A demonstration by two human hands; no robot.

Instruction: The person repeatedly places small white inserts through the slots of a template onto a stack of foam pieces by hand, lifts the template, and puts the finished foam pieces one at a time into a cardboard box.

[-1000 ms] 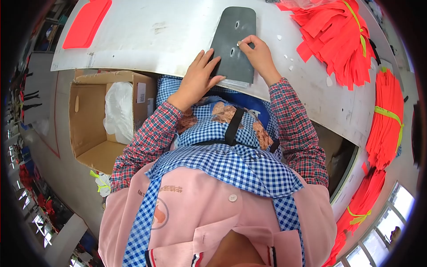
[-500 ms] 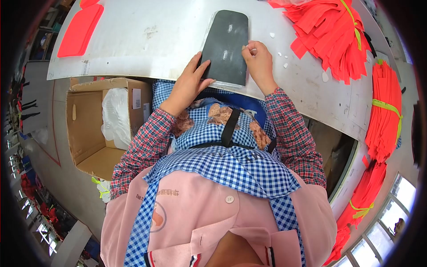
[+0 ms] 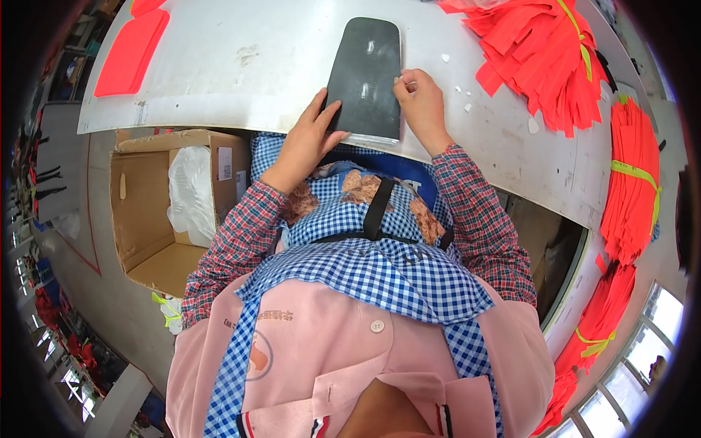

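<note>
A dark grey-black panel point(image 3: 365, 80), rounded at its far end, lies flat on the white table in front of me. A thin pale layer shows under its near edge. My left hand point(image 3: 303, 142) rests against the panel's left edge, fingers spread, with fingertips touching it. At the right edge, my right hand point(image 3: 421, 106) is closed in a pinch beside the panel. What its fingers hold, if anything, is too small to make out.
Bundled red-orange strips point(image 3: 544, 66) lie at the table's right, with more bundles point(image 3: 631, 182) along the side. Red-orange flat pieces point(image 3: 131, 55) sit at the left. White scraps point(image 3: 533, 125) dot the white table point(image 3: 212, 73). An open cardboard box point(image 3: 164, 270) with plastic stands below.
The dark panel has shifted slightly left, covering more of the pale layer at its left. My right hand has moved slightly left with it, still pinched; my left hand has barely moved.
</note>
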